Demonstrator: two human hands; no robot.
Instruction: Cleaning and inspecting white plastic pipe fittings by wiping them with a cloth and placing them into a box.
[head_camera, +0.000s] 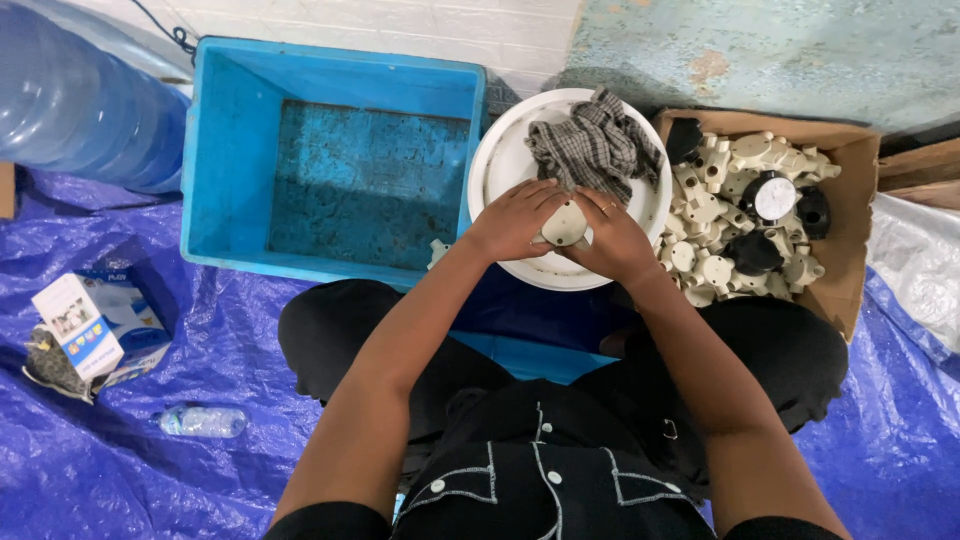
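Far left of the frame: a large clear plastic water bottle (75, 100) lies at the upper edge, with a small white and blue cardboard carton (95, 325) and a small clear drinks bottle (203, 421) lower down on the blue plastic tarpaulin (150, 470).

Centre left: a blue rectangular plastic crate (335, 160) stands open, its stained floor bare of parts.

Centre: the person sits cross-legged in dark clothing. The left hand (515, 220) and the right hand (610, 240) meet over the near rim of a round white plastic bucket lid (510, 160). Both are closed about a cream-coloured round plastic fitting (565, 225), the left cupping its side and the right gripping from the opposite side. A grey checked cloth (595, 145) lies bunched on the lid, just beyond the fingers.

Right: an open brown cardboard box (850, 230) holds a heap of similar cream fittings (715, 220) with several black round parts (755, 252) among them.

Assessment: the fitting appears to be under handling or wiping. Good practice would be to steady the piece with one hand, turn it with the other, keep it over the lid and keep the cloth within reach.
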